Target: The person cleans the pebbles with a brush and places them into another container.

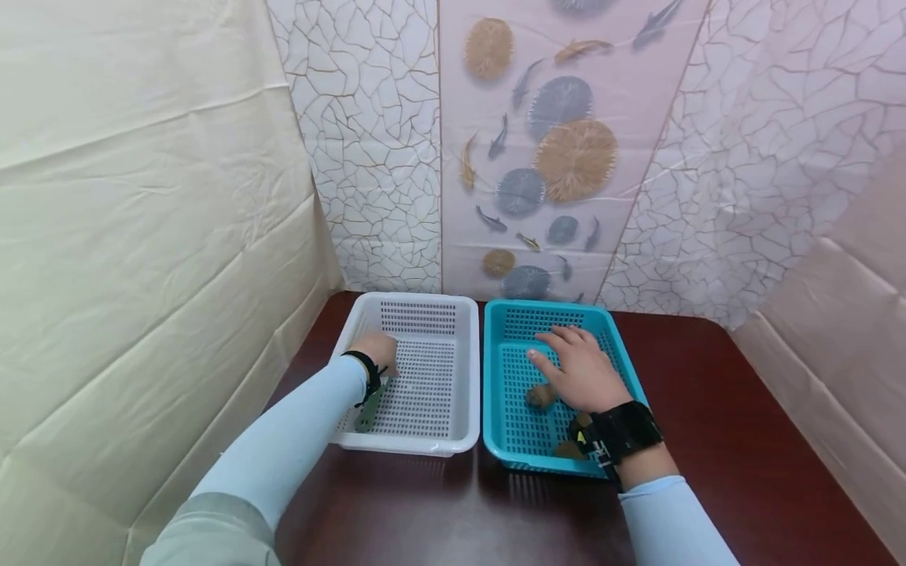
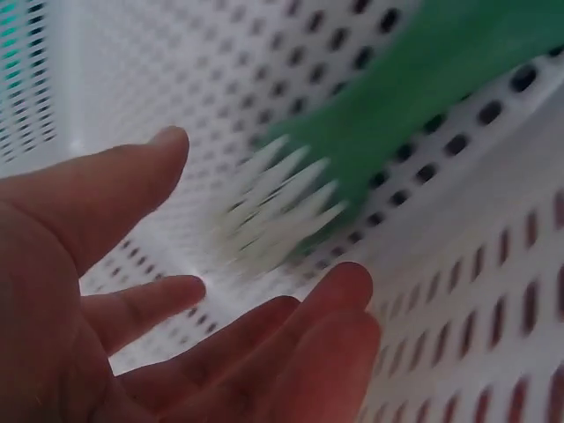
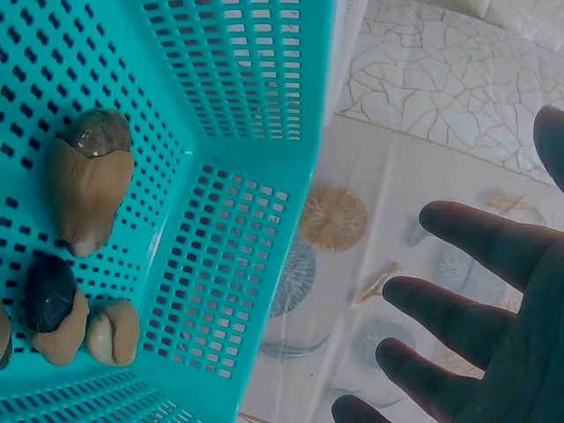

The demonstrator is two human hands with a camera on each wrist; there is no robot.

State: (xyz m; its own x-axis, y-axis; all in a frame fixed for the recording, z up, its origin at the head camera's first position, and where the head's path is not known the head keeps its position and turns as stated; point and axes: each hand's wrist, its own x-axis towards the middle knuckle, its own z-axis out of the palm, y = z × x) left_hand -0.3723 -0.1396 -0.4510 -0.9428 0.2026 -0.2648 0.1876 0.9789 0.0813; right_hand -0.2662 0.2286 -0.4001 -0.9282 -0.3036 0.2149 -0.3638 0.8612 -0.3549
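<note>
Green plastic, smooth and matt, makes the body of a brush that lies in the white basket, near its left side, its stiff white bristles standing in pale, pointed tufts. The left hand reaches down over the upper end of the brush; from its own wrist the fingers show loosely bent and parted, the thumb well away from them, with the bristles just beyond the gap, and whether any fingertip touches them I cannot tell. White plastic walls around it are pierced with rows of slots and small rounded holes. To the right, just beside it, stands a turquoise basket of similar rectangular form, its rim rounded at the corners and its sides a lattice of small oblong holes. Above it the right hand is held wide, fingers spread. On the turquoise floor lie rounded, two-toned lumps: a long tan one with a glossy grey-brown end, a glossy black stone against tan material, and a smaller tan-and-cream piece. Both baskets rest on a polished, dark red-brown bench, before a creased cloth printed with crackled lines.
</note>
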